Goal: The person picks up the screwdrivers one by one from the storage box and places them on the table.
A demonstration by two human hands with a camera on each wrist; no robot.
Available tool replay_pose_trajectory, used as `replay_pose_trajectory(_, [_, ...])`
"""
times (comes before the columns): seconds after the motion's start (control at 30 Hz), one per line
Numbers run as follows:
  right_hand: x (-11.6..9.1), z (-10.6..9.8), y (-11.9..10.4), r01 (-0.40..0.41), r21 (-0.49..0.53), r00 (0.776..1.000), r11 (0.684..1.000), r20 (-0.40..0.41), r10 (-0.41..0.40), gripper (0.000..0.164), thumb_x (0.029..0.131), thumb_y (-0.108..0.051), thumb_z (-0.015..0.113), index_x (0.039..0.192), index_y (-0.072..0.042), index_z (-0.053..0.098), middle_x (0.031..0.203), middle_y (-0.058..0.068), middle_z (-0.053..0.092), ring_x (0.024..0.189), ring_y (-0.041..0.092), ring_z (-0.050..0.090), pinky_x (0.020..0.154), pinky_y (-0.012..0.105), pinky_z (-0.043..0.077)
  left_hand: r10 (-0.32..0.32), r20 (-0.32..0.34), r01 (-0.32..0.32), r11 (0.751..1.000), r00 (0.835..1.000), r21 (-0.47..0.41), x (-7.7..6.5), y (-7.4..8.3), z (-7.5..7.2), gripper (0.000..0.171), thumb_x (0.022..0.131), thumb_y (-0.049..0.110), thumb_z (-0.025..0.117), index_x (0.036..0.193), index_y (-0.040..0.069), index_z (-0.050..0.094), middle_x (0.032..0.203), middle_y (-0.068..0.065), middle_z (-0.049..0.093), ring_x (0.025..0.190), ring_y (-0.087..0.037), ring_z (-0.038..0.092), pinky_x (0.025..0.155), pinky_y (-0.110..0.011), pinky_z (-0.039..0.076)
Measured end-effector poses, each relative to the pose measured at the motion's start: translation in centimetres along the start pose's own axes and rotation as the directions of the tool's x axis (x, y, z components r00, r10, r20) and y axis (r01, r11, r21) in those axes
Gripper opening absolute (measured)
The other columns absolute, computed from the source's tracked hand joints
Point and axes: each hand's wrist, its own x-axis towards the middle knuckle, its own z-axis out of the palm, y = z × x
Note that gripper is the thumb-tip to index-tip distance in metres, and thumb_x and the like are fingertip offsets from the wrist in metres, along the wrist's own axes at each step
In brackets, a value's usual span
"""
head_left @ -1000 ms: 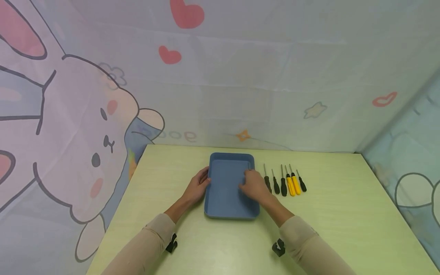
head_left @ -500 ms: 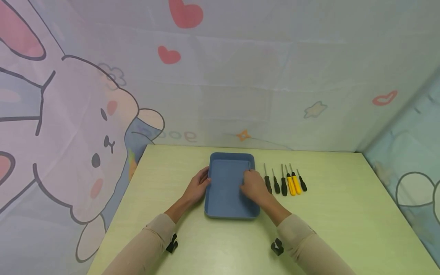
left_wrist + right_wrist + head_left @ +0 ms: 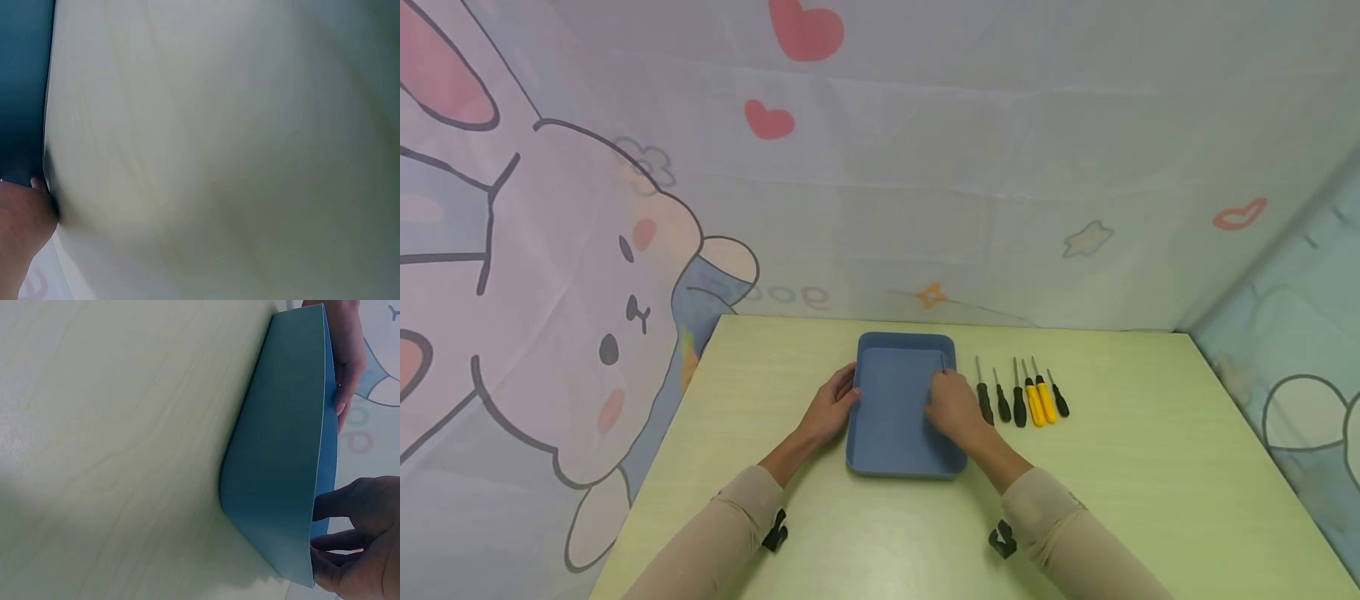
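A blue rectangular tray (image 3: 891, 425) lies on the table. My left hand (image 3: 832, 410) grips its left side, the thumb over the rim and the fingers along the outer wall. My right hand (image 3: 953, 407) reaches inside the tray at its right side, fingers curled and pointing down. Past those fingers a thin metal shaft (image 3: 943, 361) sticks out toward the far end, like that of the screwdrivers nearby; its handle is hidden under the hand. In the right wrist view the fingers (image 3: 340, 540) bend over the tray wall, and the left hand (image 3: 349, 359) shows at the far side.
Just right of the tray lies a row of several screwdrivers, some with black handles (image 3: 1018, 408), others with yellow handles (image 3: 1046, 404). Their shafts point away from me. A printed cloth (image 3: 925, 208) rises behind the table's far edge.
My right hand and forearm have shifted slightly to the left over the tray. The left hand, the tray and the row of screwdrivers stay in place.
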Motion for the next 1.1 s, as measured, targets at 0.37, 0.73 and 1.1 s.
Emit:
replay_pose_trajectory(0.37, [0.3, 0.68, 0.7, 0.032, 0.0, 0.999, 0.999, -0.029, -0.032, 0.014, 0.081, 0.006, 0.072, 0.094, 0.009, 0.068, 0.09, 0.021, 0.068, 0.089, 0.038, 0.068, 0.078, 0.052, 0.058, 0.01, 0.003, -0.01, 1.0, 1.0, -0.006, 0.1, -0.09, -0.01, 0.056, 0.111, 0.001, 0.048, 0.163, -0.008, 0.029, 0.167, -0.028, 0.033, 0.155, -0.041, 0.033, 0.126, -0.05, 0.03])
replay_pose_trajectory(0.73, [0.09, 0.82, 0.6, 0.014, 0.062, 1.0, 0.998, -0.029, -0.012, 0.038, 0.085, 0.007, 0.069, 0.121, 0.019, 0.065, 0.112, 0.032, 0.069, 0.105, 0.044, 0.068, 0.09, 0.053, 0.059, 0.007, -0.008, -0.007, 1.0, 1.0, -0.004, -0.03, -0.06, 0.03, 0.056, 0.11, 0.0, 0.049, 0.162, -0.008, 0.03, 0.167, -0.028, 0.033, 0.155, -0.041, 0.033, 0.126, -0.049, 0.03])
replay_pose_trajectory(1.1, [0.28, 0.96, 0.58, 0.047, 0.044, 0.999, 0.998, -0.014, -0.046, 0.013, 0.079, 0.012, 0.068, 0.084, 0.002, 0.063, 0.083, 0.018, 0.067, 0.076, 0.031, 0.065, 0.069, 0.048, 0.057, 0.01, -0.01, -0.011, 1.0, 1.0, -0.006, 0.11, -0.12, 0.05, 0.056, 0.11, -0.001, 0.048, 0.162, -0.009, 0.029, 0.167, -0.029, 0.032, 0.155, -0.042, 0.033, 0.126, -0.05, 0.03])
